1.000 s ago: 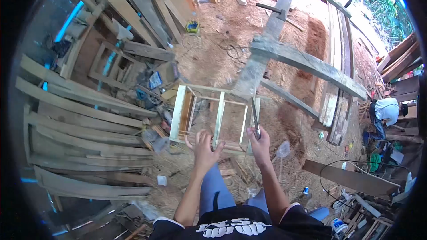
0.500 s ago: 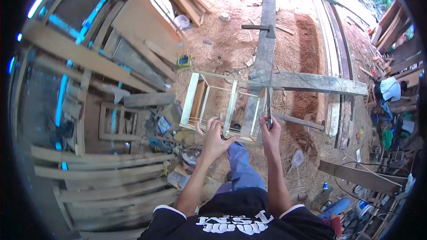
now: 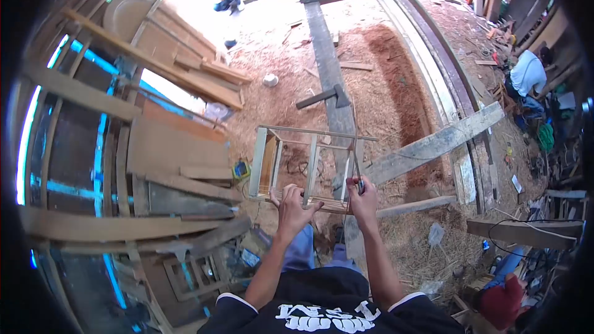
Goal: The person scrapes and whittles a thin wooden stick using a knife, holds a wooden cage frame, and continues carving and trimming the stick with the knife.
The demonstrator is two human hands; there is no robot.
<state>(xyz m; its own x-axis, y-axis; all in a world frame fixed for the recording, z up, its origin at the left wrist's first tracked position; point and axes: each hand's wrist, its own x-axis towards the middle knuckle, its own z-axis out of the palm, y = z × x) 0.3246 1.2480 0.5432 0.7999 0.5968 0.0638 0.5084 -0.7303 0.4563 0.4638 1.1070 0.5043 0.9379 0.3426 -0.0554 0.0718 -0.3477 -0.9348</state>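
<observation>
A small open wooden frame (image 3: 258, 162) of thin slats stands in front of my body. My left hand (image 3: 293, 211) has its fingers closed over the near rail of this frame, thumb pointing right. My right hand (image 3: 364, 200) is closed at the frame's right near corner. It grips a long thin dark tool (image 3: 357, 168) that points away from me along the right side; its exact kind is not clear. Part of the near rail is hidden behind my fingers.
A hatchet-like tool (image 3: 341, 95) lies on a long plank (image 3: 323, 43) beyond the frame. A thick beam (image 3: 433, 146) crosses at right. Boards and panels (image 3: 179, 148) lean at left. A person in a white shirt (image 3: 528, 74) crouches at far right; another person's red sleeve (image 3: 502, 303) is lower right.
My view has turned, so the surroundings appear shifted and rotated. The frame sits slightly lower and to the left in view. Both hands keep their hold.
</observation>
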